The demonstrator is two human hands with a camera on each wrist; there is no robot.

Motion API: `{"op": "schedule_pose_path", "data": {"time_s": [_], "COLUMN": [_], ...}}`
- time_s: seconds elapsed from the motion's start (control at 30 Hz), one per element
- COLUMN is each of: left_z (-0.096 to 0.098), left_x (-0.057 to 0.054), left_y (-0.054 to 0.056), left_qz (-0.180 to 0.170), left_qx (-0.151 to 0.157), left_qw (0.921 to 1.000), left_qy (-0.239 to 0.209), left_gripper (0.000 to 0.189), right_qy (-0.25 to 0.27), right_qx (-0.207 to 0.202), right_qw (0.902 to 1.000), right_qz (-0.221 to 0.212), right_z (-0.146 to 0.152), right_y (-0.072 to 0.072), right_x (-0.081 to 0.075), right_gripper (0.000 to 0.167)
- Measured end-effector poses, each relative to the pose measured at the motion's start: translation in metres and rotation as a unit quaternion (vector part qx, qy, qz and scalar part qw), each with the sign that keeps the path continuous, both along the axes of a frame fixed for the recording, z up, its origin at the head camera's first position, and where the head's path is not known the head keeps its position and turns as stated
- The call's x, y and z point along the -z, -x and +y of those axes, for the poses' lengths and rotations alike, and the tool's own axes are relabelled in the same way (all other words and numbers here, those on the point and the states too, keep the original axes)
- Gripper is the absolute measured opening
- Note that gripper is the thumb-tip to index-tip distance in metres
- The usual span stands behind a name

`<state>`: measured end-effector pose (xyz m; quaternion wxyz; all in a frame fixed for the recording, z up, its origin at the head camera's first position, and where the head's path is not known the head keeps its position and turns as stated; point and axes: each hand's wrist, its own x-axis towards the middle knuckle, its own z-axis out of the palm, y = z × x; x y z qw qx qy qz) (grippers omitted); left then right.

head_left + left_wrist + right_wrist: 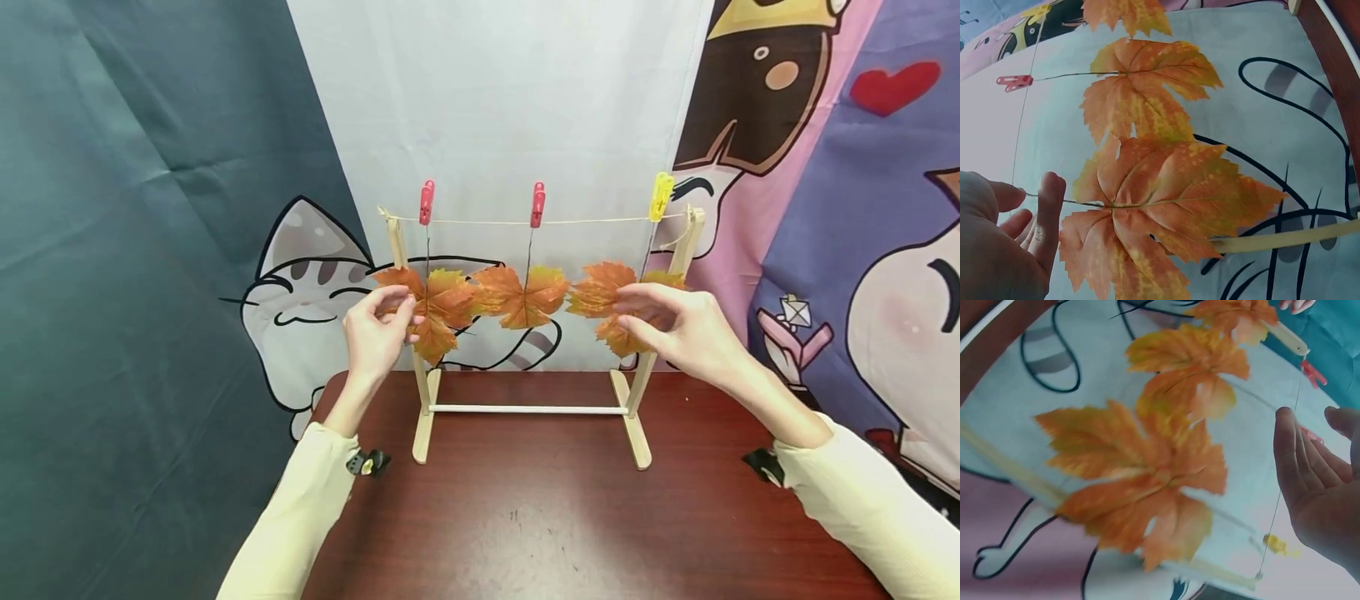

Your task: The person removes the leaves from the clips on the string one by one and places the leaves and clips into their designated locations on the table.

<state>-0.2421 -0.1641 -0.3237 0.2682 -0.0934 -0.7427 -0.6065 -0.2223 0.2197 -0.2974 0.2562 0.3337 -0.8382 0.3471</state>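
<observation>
Three orange-yellow artificial maple leaves hang in a row from a thin string (480, 222): a left leaf (446, 302), a middle leaf (517, 296) and a right leaf (600, 287). Red clothespins (427, 202) clip the left and middle stems, and a yellow clothespin (661, 197) clips the right one. My left hand (377, 329) is beside the left leaf; in the left wrist view its loosely bent thumb and fingers stand apart around the stem, and contact is unclear. Before the right leaf, partly covering it, my right hand (686, 329) has extended fingers with nothing between them.
The string spans two wooden posts (397, 242) joined low down by a white rod (525, 409). Flat wooden feet (632, 425) stand on a reddish-brown table (517, 517). Behind the rack hangs a printed cartoon cloth (510, 100), with a dark green curtain (150, 250) at left.
</observation>
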Motion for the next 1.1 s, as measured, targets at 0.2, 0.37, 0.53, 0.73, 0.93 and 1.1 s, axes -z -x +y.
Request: {"op": "schedule_pose_path", "data": {"time_s": [0.2, 0.37, 0.53, 0.73, 0.93, 1.1], "left_z": [0.003, 0.002, 0.006, 0.008, 0.012, 0.014], "left_x": [-0.007, -0.003, -0.007, -0.011, -0.014, -0.014], "left_y": [0.012, 0.029, 0.036, 0.043, 0.049, 0.053], "left_qz": [-0.005, 0.003, 0.008, 0.005, 0.0, 0.002], "left_qx": [0.007, 0.019, 0.016, -0.001, -0.016, -0.024], "left_qw": [0.9998, 0.9993, 0.9996, 1.0, 0.9998, 0.9997], "left_qy": [-0.019, -0.031, -0.02, -0.008, 0.008, 0.01], "left_gripper": [0.024, 0.022, 0.022, 0.024, 0.025, 0.025], "right_qy": [0.045, 0.075, 0.089, 0.101, 0.103, 0.098], "right_qx": [-0.044, -0.059, -0.074, -0.091, -0.1, -0.095], "right_qw": [0.9955, 0.9865, 0.9838, 0.9787, 0.9718, 0.9709], "right_qz": [-0.07, -0.133, -0.137, -0.154, -0.188, -0.197], "right_z": [-0.03, -0.056, -0.082, -0.116, -0.145, -0.161], "right_y": [0.012, 0.022, 0.036, 0.051, 0.064, 0.077], "right_x": [-0.017, -0.035, -0.05, -0.073, -0.092, -0.102], "right_gripper": [0.031, 0.03, 0.028, 0.03, 0.033, 0.035]}}
